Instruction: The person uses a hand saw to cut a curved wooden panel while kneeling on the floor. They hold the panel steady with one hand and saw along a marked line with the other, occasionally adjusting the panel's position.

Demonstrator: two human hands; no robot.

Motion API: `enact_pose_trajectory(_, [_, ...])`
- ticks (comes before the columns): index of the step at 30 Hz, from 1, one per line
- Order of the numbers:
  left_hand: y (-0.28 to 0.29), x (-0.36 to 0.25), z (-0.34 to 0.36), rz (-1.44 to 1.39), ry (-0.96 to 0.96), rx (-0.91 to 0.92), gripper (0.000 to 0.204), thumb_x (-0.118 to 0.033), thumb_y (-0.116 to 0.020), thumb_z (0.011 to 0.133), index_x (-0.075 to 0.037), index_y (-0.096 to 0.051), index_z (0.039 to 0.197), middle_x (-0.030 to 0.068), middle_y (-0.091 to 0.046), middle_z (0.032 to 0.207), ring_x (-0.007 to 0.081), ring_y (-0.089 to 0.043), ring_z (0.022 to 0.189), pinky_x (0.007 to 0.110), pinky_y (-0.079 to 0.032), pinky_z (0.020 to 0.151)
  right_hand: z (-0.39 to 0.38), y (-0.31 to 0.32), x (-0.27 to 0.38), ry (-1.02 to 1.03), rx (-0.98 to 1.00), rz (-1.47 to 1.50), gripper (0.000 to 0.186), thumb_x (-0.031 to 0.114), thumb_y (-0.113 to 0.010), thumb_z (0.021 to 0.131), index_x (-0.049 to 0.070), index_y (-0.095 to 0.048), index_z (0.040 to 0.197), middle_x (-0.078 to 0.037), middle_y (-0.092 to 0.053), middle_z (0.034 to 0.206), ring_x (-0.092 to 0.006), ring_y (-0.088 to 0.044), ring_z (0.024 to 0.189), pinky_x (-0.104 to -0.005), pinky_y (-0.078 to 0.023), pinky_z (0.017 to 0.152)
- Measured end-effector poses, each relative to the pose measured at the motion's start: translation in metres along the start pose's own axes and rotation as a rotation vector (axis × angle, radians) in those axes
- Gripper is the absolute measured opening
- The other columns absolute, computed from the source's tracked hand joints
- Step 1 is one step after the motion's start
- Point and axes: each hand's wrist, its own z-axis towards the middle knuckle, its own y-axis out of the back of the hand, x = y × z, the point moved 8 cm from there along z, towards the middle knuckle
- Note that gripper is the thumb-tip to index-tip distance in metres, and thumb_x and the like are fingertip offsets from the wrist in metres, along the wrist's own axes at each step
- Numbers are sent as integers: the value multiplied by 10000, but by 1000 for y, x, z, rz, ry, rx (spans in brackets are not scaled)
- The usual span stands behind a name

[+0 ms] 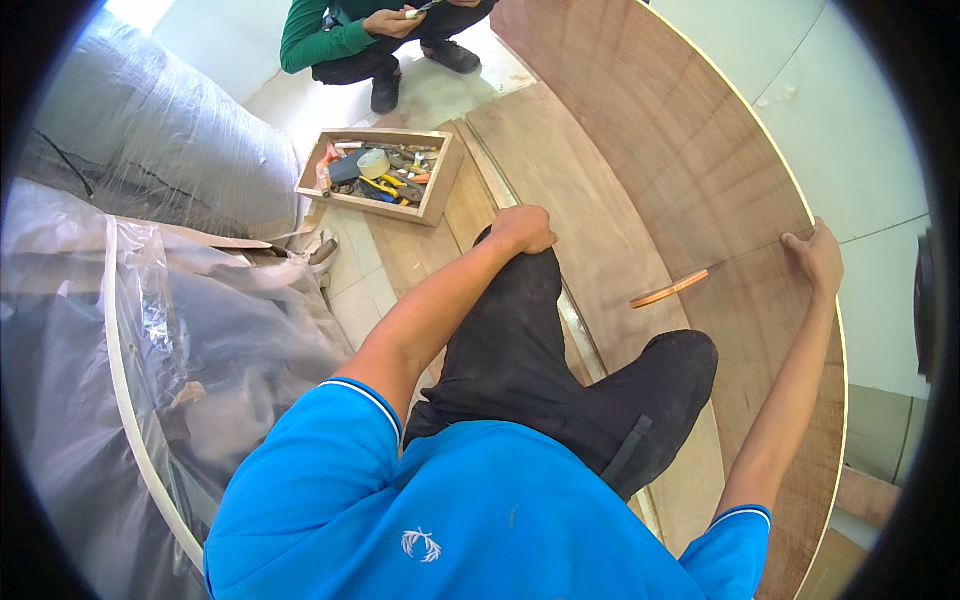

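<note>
My right hand (815, 256) grips the pale upper edge of a tall brown plywood panel (760, 340) on the right, its thumb on the inner face and its fingers over the edge. My left hand (526, 231) rests on my left knee with the fingers curled in; whatever may be inside them is hidden. A slim orange-brown piece (670, 289), shaped like a long handle, shows against the panel's inner face, left of my right hand; how it is fixed there I cannot tell.
A wooden tray (438, 185) of pliers, tape and other tools sits ahead on the left. Beyond it another person (335, 45) in a green sleeve crouches, holding a small item. Plastic-wrapped bulky objects (160, 130) fill the left. Wooden boards (570, 190) lie on the floor.
</note>
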Motion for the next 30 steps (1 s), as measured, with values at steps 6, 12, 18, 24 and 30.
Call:
enact_pose_trajectory(6, [-2,2,2,-1,-20,-4,503,-482,-666,939,-41,-798,1141,211,-772,1187,404,-717,1172,522,-568,980,-1,-4,1,1,22,-1,810,413,-878,803,43,-613,1474,-178,-762,1287,-352,-718,1217,-480,-559,984])
enact_pose_trajectory(12, [4,2,-5,-12,-2,22,481,-401,-657,930,-8,-793,1171,214,-760,1266,393,-714,1212,502,-568,999,-16,-2,13,-21,14,-3,861,450,-884,797,44,-595,1499,-193,-759,1281,-361,-716,1217,-478,-556,992])
enact_pose_trajectory(18, [5,-4,-4,-19,-12,25,485,-398,-658,923,-1,-792,1166,216,-760,1263,393,-713,1215,503,-568,1005,-12,0,5,-11,10,-3,826,436,-881,811,39,-605,1481,-196,-759,1280,-362,-718,1211,-483,-559,982])
enact_pose_trajectory(24, [1,-1,-2,-13,-4,-9,495,-479,-675,941,-46,-797,1147,210,-777,1175,410,-722,1164,521,-568,989,-11,2,10,-10,-15,-39,831,428,-888,805,26,-604,1476,-193,-766,1261,-363,-725,1194,-482,-562,975])
enact_pose_trajectory(30, [1,6,-8,-32,16,-9,496,-477,-676,941,-42,-796,1147,211,-772,1196,416,-718,1171,521,-567,995,-18,1,16,4,-44,-21,805,405,-872,816,34,-602,1477,-198,-767,1256,-371,-720,1202,-483,-564,973])
